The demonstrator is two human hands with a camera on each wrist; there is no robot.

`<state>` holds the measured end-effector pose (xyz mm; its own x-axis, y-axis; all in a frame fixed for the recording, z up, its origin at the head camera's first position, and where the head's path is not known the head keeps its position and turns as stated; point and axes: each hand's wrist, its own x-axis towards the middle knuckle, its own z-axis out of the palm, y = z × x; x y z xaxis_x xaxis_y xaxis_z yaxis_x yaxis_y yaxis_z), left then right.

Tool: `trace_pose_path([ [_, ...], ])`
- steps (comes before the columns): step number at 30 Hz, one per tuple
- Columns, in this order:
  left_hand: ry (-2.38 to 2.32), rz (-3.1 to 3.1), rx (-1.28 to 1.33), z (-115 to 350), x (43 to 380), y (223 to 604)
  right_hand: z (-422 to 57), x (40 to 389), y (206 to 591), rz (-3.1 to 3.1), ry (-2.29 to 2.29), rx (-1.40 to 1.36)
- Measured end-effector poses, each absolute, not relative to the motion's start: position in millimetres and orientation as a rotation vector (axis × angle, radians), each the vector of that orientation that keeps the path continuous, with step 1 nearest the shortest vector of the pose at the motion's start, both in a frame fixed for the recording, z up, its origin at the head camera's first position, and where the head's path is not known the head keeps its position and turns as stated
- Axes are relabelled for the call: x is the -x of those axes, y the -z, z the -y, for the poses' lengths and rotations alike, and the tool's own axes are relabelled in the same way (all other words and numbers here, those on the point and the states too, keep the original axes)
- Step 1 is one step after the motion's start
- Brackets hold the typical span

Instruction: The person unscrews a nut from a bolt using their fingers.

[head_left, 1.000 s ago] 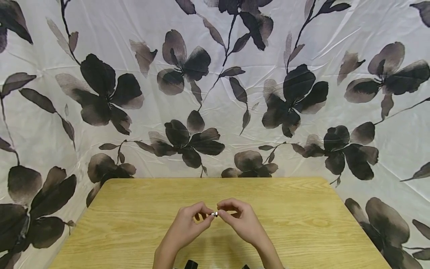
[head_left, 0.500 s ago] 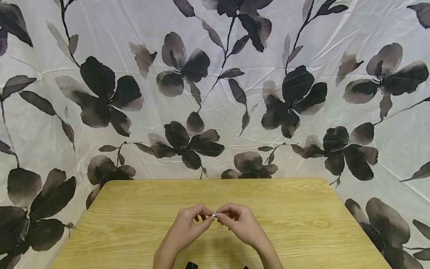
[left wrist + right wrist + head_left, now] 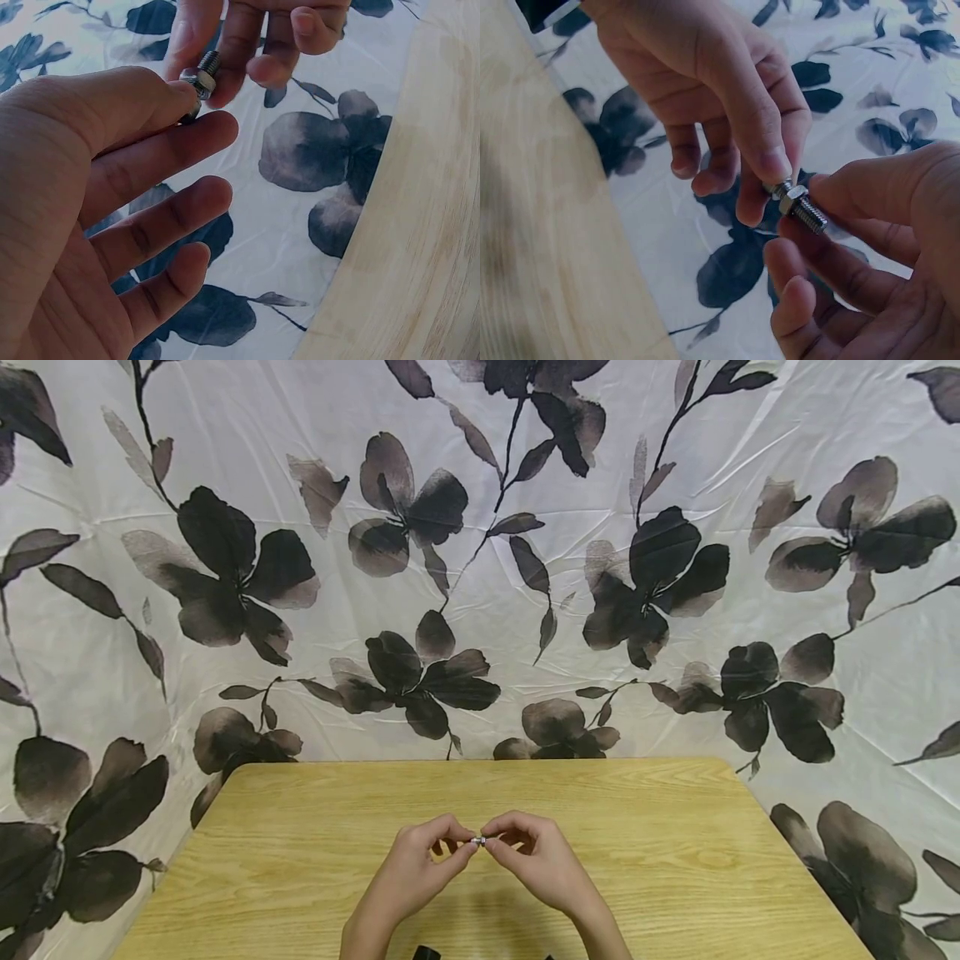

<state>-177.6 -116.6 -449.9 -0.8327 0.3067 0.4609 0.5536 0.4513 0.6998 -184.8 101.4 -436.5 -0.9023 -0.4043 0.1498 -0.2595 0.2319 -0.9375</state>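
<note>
My left hand (image 3: 423, 860) pinches a small metal bolt (image 3: 810, 217) by one end between thumb and index finger, above the table. A hex nut (image 3: 793, 199) sits partway along its threads, and the threaded tip sticks out past it. My right hand (image 3: 536, 856) has its thumb and index fingertips on either side of the nut, right at its faces. In the left wrist view the nut (image 3: 198, 82) shows just beyond the left thumb tip. The left hand's other fingers are spread apart. The bolt's gripped end is mostly hidden by the left fingertips.
Both hands are over a light wood table (image 3: 300, 810). A white cloth with dark flowers (image 3: 480, 568) hangs behind and beside it. Black objects (image 3: 427, 952) show at the bottom edge between the forearms.
My right fingertips have come in to the nut from slightly apart, closed on it and loosened a little. The left hand keeps its pinch on the bolt.
</note>
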Motion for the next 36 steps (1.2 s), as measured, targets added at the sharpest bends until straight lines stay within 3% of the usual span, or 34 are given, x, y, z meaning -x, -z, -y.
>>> trace_pose_path([
  [36,1.315,2.391,0.75,117.8,175.8,447.5,-99.2,185.5,437.1,-2.361,1.774,0.644],
])
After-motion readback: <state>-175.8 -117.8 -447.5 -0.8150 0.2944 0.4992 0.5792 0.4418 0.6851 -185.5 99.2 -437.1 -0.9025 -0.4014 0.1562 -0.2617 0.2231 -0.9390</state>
